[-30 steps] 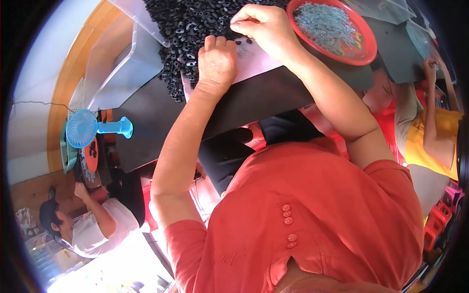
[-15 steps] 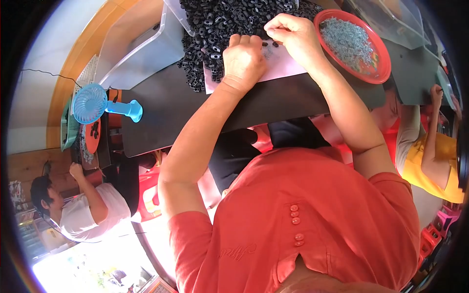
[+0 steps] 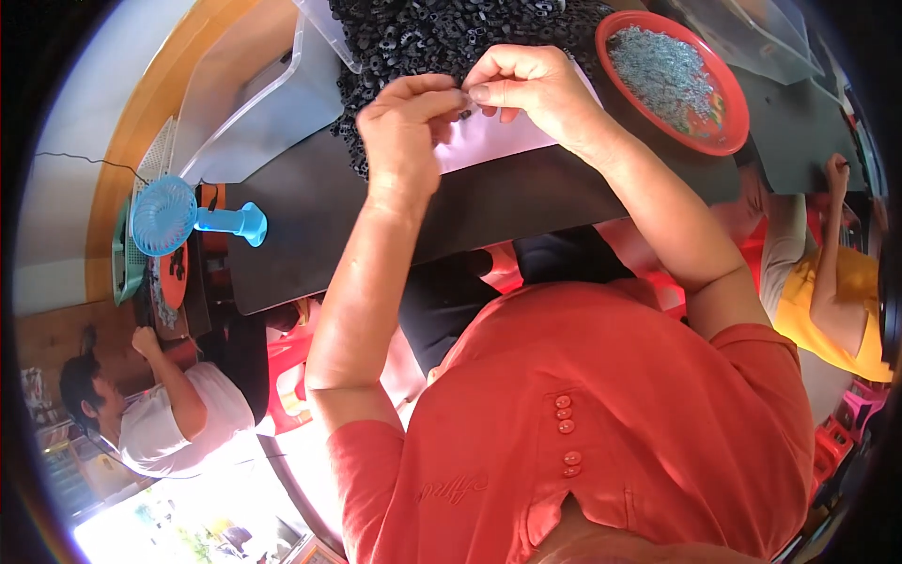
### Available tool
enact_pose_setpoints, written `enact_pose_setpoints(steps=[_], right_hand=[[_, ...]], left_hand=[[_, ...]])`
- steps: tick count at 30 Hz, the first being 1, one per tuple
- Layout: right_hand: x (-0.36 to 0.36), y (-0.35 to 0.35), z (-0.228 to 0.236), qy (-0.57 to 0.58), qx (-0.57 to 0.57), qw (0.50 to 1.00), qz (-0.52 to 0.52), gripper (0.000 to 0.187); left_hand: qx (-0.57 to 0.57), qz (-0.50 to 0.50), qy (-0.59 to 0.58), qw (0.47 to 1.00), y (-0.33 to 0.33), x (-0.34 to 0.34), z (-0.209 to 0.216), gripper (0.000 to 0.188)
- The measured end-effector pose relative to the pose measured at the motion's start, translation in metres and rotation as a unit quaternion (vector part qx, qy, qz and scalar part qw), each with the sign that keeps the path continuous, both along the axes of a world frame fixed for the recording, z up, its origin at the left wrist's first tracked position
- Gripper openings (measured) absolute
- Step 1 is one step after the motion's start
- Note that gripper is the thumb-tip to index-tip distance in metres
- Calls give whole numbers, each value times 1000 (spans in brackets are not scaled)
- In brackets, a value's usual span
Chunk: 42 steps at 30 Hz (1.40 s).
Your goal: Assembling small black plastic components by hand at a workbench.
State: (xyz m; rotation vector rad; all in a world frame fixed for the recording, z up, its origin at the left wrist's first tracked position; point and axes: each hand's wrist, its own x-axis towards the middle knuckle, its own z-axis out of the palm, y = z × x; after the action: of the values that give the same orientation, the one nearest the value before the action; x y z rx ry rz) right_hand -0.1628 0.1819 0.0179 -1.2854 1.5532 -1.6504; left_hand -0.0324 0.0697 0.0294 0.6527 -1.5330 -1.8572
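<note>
My two hands meet over a pale pink sheet (image 3: pixel 498 137) at the front edge of a black heap. My left hand (image 3: pixel 404 132) is closed in a pinch, with a small black plastic part (image 3: pixel 465 114) showing at its fingertips. Thumb and forefinger of my right hand (image 3: pixel 536 89) press together against the left fingertips; what they pinch is too small to make out. Behind both hands spreads the heap of small black plastic parts (image 3: pixel 423 42). To the right of my right hand stands a red round tray (image 3: pixel 736 122) with many small silvery pieces (image 3: pixel 660 75) in it.
A clear plastic bin (image 3: pixel 272 117) stands left of the heap, another clear bin (image 3: pixel 742 38) at far right. A blue fan (image 3: pixel 167 216) sits by the left edge of the dark table (image 3: pixel 324 221). One person in white (image 3: pixel 193 414) is at left, another in yellow (image 3: pixel 827 305) at right.
My left hand has moved left and turned, its fingers now reaching toward the right hand. The right hand has come left and slightly down, so the fingertips now meet.
</note>
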Motion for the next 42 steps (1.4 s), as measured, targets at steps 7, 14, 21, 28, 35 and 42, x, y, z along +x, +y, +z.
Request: enact_pose_setpoints(steps=[7,14,21,28,35,42], right_hand=[[-4,-2,1,-52,-13,997,-54,7],[-2,-24,-18,-72,-72,994,-43,6],[-3,-7,-10,14,-85,989,-118,6],[13,-13,-11,118,-221,947,-203,12],[21,-13,-12,182,-206,937,-215,12],[28,-10,-19,273,-197,928,-161,12]], left_hand=[[-445,102,-273,847,-72,10,-7,27],[-558,16,-289,778,-85,-3,-17,27],[-537,43,-235,809,-61,-7,-13,15],[-20,6,-28,999,-12,-5,5,14],[188,-180,107,960,2,3,-25,31],[197,-268,135,933,3,24,-36,28]])
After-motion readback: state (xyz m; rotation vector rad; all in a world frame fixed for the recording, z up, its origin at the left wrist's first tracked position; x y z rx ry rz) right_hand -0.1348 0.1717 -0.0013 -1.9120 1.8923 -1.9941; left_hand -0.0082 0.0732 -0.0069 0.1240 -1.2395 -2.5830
